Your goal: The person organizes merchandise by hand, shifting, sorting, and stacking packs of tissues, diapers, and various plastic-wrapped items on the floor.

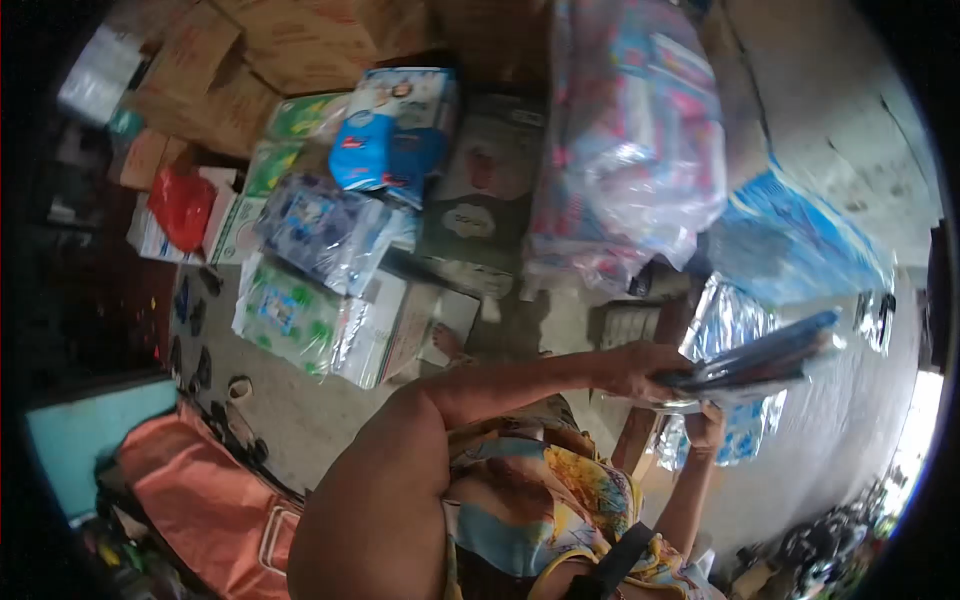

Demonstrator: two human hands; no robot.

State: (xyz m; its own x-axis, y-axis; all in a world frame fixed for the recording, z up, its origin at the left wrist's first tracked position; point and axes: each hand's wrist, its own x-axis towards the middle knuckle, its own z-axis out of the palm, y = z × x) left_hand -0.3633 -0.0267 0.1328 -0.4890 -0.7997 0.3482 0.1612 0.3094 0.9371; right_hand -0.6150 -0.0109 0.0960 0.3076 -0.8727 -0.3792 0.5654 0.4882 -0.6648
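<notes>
A stack of flat plastic-wrapped packets (755,360), dark with blue and pale edges, is held out at the right of the view. My left hand (640,372), on the arm reaching across from the left, grips the near end of the stack. Below it, my right hand (705,428) is closed on the underside of the same stack. Behind the packets hangs or stands a shiny silver and blue wrapped package (735,320); which of the two I cannot tell.
Packaged goods (320,230) and a white box (370,330) are piled left of centre. A large pink-blue wrapped bundle (640,150) stands upper right. Cardboard boxes (300,40) line the back. Sandals (240,390) and an orange bag (200,480) lie lower left.
</notes>
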